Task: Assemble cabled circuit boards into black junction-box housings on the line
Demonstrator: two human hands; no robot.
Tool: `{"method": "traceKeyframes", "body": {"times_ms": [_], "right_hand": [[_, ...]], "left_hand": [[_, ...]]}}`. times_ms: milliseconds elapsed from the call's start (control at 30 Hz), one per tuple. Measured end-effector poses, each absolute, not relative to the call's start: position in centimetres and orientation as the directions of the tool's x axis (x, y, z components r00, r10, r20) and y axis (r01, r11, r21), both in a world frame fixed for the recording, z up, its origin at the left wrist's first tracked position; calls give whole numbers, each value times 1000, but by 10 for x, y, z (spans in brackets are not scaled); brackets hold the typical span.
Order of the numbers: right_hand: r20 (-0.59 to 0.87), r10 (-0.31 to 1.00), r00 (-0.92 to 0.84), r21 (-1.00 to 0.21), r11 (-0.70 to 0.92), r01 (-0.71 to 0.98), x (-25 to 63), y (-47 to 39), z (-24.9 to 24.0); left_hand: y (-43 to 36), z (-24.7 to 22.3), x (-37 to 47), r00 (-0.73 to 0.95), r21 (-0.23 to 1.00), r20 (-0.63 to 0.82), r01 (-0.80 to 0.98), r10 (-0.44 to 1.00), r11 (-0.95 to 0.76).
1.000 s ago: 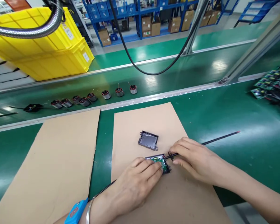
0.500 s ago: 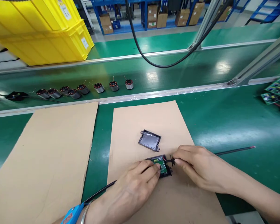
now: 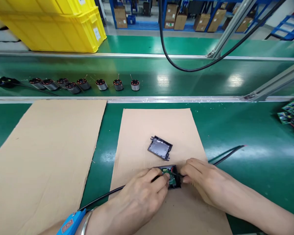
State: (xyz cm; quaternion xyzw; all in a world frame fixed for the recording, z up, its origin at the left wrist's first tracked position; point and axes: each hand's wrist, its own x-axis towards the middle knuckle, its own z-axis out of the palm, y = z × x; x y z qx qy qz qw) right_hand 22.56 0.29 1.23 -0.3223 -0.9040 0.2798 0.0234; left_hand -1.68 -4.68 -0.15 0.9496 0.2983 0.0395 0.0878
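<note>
A black plastic case half [image 3: 178, 185] with a green circuit board [image 3: 171, 179] inside lies on the cardboard sheet [image 3: 137, 130]. My left hand [image 3: 145, 191] is closed around its left side, fingertips over the board. At the right end of the case, my right hand [image 3: 198, 174] pinches a black cable [image 3: 229, 156], whose reddish tip sticks out beyond the hand. Just above lies the other case half [image 3: 160, 148], hollow side up. Another black cable [image 3: 105, 195] runs from under my left hand toward a blue object [image 3: 72, 222] by the wrist.
A second cardboard sheet [image 3: 51, 147] lies at left. Several motor stators [image 3: 101, 85] stand in a row behind the metal rail [image 3: 161, 99]. Yellow crates [image 3: 63, 32] are stacked at back left, circuit boards [image 3: 292, 111] lie at far right, and a black hose [image 3: 186, 69] hangs overhead.
My right hand has brought the cable's end against the case, hiding the black fitting that showed before. The cable's free end now bends upward. The camera view has shifted and levelled.
</note>
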Motion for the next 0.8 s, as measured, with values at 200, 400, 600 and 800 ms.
{"method": "traceKeyframes", "body": {"times_ms": [200, 400, 600, 800], "right_hand": [[-42, 581, -813, -478, 702, 527, 223, 8, 8], [-20, 574, -818, -554, 675, 487, 225, 7, 9], [-497, 537, -682, -669, 262, 695, 218, 15, 26], [-710, 326, -625, -662, -6, 749, 211, 41, 22]], "left_hand": [[-48, -2, -16, 802, 207, 50, 575, 595, -792], [-46, -1, -16, 784, 279, 92, 572, 614, -771], [-44, 0, -15, 805, 241, 31, 569, 593, -786], [-44, 1, -15, 816, 268, 9, 555, 578, -788]]}}
